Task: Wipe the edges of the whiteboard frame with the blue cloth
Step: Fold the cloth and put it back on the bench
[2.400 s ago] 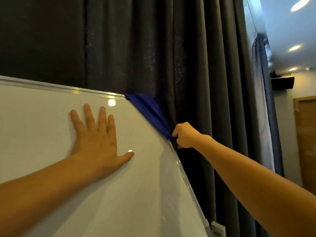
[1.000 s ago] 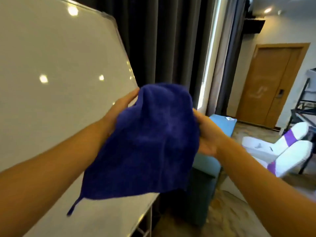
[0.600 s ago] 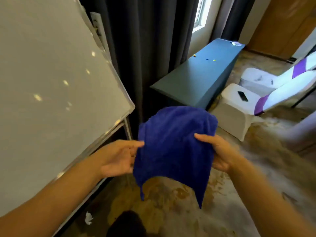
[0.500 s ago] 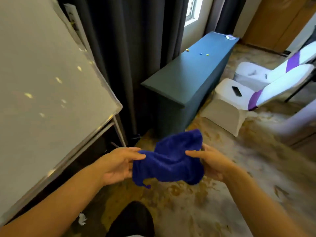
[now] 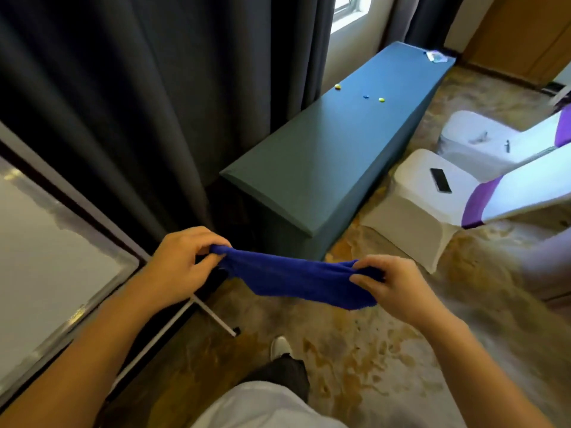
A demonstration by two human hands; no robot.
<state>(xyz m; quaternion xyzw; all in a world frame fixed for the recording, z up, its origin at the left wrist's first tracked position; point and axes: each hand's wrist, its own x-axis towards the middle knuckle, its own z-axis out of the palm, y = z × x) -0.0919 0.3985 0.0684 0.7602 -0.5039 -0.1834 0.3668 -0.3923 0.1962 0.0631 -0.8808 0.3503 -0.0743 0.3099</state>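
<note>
Dark grey pleated curtains (image 5: 148,97) fill the upper left, hanging behind a white whiteboard with a silver metal frame (image 5: 46,273) at the left edge. A long teal cloth-covered tabletop (image 5: 324,156) runs beside the curtains, carrying small yellow and blue pieces. To its right stand white-covered chairs with purple sashes (image 5: 448,193), a black phone (image 5: 441,180) lying on the nearer seat. Over the brown patterned floor (image 5: 370,350), the blue fluffy cloth (image 5: 296,279) hangs stretched between both hands, apart from the whiteboard frame. The left hand (image 5: 182,267) pinches one end; the right hand (image 5: 389,285) pinches the other
</note>
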